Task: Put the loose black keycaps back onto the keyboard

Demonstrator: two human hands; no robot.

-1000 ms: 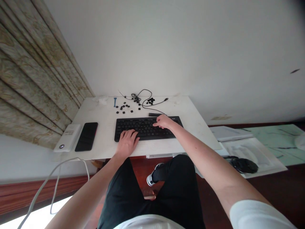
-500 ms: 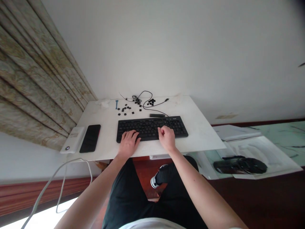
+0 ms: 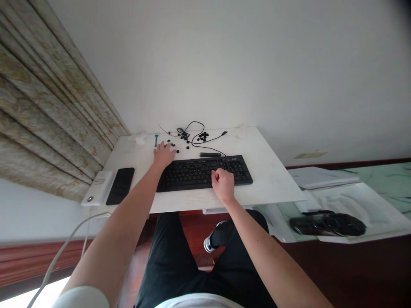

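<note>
A black keyboard (image 3: 189, 175) lies across the front of the white table, some of its key places looking bare. Beyond its left end, my left hand (image 3: 163, 155) reaches over the loose black keycaps (image 3: 178, 151) with its fingers spread, covering some of them. I see nothing held in it. My right hand (image 3: 222, 184) rests curled on the right part of the keyboard, and whatever its fingers may hold is hidden. A second cluster of keycaps (image 3: 203, 136) lies near the cable (image 3: 199, 124) at the back.
A small blue tool (image 3: 156, 140) lies behind my left hand. On the left are a black phone (image 3: 120, 186) and a white box-like device (image 3: 98, 188). A dark stick-like piece (image 3: 210, 154) sits behind the keyboard. An open white box (image 3: 375, 209) stands lower right.
My left hand has left the keyboard's front left part and moved forward to the loose keycaps, its fingers spreading. My right hand has stayed in nearly the same place.
</note>
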